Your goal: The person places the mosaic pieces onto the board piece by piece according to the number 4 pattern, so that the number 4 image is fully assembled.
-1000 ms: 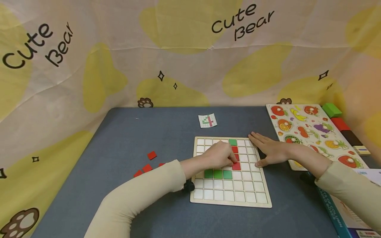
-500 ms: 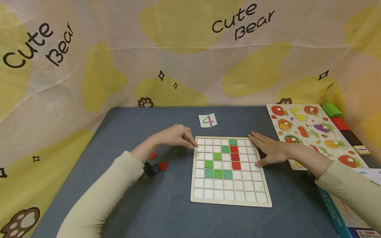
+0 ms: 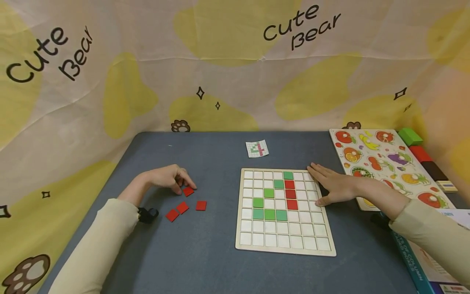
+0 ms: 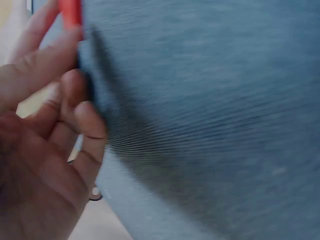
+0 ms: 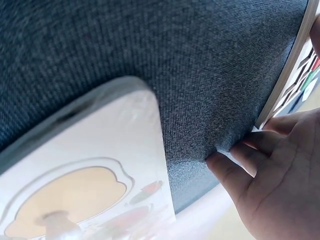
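Note:
My left hand [image 3: 169,178] is over the left part of the table, its thumb and index finger round opposite sides of a small red square tile [image 3: 188,191]. In the blurred left wrist view the red tile [image 4: 71,12] shows between those fingers. Three more red tiles lie just nearer: one apart [image 3: 200,205], and two close together, the upper tile [image 3: 182,207] and the lower tile [image 3: 171,215]. My right hand [image 3: 335,187] lies with spread fingers on the right edge of a white gridded board [image 3: 269,237]. Green tiles [image 3: 269,214] and a column of red tiles [image 3: 290,194] fill some squares.
A small pattern card [image 3: 257,149] lies behind the board. To the right are a fruit picture board [image 3: 389,163], a green block [image 3: 410,136], other coloured blocks beyond it and a book [image 3: 415,261]. A printed cloth [image 3: 235,81] hangs at the back.
My left hand has moved left from the board to the loose red tiles, uncovering the green and red tiles on the grid. The right hand has stayed at the board's edge.

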The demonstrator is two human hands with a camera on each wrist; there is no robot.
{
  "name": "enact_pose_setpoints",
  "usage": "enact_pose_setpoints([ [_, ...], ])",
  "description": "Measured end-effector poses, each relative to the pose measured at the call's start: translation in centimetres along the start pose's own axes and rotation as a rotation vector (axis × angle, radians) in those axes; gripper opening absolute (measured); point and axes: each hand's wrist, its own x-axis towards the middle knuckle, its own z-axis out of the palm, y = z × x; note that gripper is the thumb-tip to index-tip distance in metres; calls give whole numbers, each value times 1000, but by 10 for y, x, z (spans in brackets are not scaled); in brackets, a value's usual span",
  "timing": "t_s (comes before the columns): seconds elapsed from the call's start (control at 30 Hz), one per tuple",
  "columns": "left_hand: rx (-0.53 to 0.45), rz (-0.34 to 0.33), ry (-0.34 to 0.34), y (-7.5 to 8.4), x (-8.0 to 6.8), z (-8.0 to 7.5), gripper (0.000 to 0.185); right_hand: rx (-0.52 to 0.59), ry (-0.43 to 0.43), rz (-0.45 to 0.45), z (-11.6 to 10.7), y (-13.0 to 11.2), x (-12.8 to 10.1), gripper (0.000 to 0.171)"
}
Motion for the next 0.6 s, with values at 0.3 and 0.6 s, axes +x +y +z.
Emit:
enact_pose_setpoints([
  [0.3,57,-27,131,-3,2,8,27,5,3,-4,0,2,0,114],
  [0.6,86,-21,331,19,23,9,13,-2,12,0,1,0,0,114],
])
